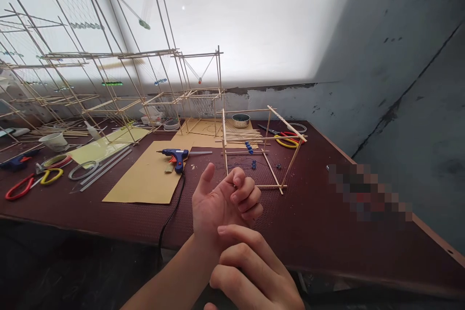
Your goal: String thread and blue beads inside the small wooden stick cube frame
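My left hand [223, 198] is raised palm up in front of the table edge. Its thumb stands apart from loosely curled fingers, and the palm holds nothing. Lower down, my right hand [257, 266] reaches across my left wrist with bent, separated fingers. Its index fingertip lies over the base of the left palm; whether it touches cannot be made out. Just behind the hands stands a small wooden stick frame [290, 164], partly covered by the left fingers. Blue beads [249, 147] hang inside it on threads. A blue hot glue gun [178, 159] lies to the left.
Cardboard [145, 174] lies under the glue gun, whose black cord [170, 220] runs over the table edge. Tall stick frames [119, 53] with hanging beads fill the left. Scissors [288, 140], a round tin [241, 120] and loose sticks lie behind the small frame; a blurred patch is right.
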`<state>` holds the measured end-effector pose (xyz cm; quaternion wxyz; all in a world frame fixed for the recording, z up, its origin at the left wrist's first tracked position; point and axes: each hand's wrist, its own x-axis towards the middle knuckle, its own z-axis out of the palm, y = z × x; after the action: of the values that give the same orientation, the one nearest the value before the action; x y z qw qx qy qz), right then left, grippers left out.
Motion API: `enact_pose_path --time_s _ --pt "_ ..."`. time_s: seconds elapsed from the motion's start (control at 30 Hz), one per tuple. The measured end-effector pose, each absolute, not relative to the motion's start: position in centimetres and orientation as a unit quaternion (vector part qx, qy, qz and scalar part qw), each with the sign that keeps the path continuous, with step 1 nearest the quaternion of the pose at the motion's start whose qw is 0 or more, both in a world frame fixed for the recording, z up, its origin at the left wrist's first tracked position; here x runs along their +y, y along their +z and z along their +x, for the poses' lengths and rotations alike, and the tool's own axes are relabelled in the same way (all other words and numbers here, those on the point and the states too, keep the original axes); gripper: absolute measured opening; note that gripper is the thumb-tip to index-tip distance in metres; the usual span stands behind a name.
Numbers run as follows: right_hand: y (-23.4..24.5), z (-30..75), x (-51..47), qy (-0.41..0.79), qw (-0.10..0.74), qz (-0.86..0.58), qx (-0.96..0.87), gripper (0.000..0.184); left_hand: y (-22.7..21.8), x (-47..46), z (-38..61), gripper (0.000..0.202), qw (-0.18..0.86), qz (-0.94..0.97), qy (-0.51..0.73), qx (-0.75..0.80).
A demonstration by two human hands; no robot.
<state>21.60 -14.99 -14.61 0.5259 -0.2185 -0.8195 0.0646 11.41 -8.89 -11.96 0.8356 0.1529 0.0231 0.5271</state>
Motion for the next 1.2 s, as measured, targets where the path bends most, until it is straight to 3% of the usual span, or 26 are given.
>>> enact_pose_path --time_s 0.17,0.63,0.7,0.83,0.97,1.2 --pt "-16.5 19.5 -14.4 0.054 0.616 -0.232 -0.751 0.025 -11.9 -9.0 11.9 0.064 0.838 0.163 0.52 0.036" --pt "-15.8 20.1 -14.2 0.039 0.576 -0.244 -0.779 0.011 -12.4 -9.0 12.0 0.056 0.844 0.188 0.502 0.035" --pt "-15.8 20.2 -14.2 0.044 0.553 -0.235 -0.798 0.012 -12.5 -8.9 12.1 0.057 0.845 0.189 0.5 0.032" --pt "-15.6 20.3 -14.3 0.039 0.589 -0.217 -0.777 0.02 -12.6 -8.9 12.2 0.056 0.846 0.185 0.499 0.033" --pt "-15.3 20.5 -14.4 0.038 0.557 -0.248 -0.792 0.009 -12.5 -8.9 12.3 0.053 0.847 0.191 0.494 0.041" --pt "-17.3 19.5 -14.0 0.04 0.623 -0.204 -0.754 0.025 -12.4 -8.8 12.2 0.056 0.845 0.179 0.502 0.044"
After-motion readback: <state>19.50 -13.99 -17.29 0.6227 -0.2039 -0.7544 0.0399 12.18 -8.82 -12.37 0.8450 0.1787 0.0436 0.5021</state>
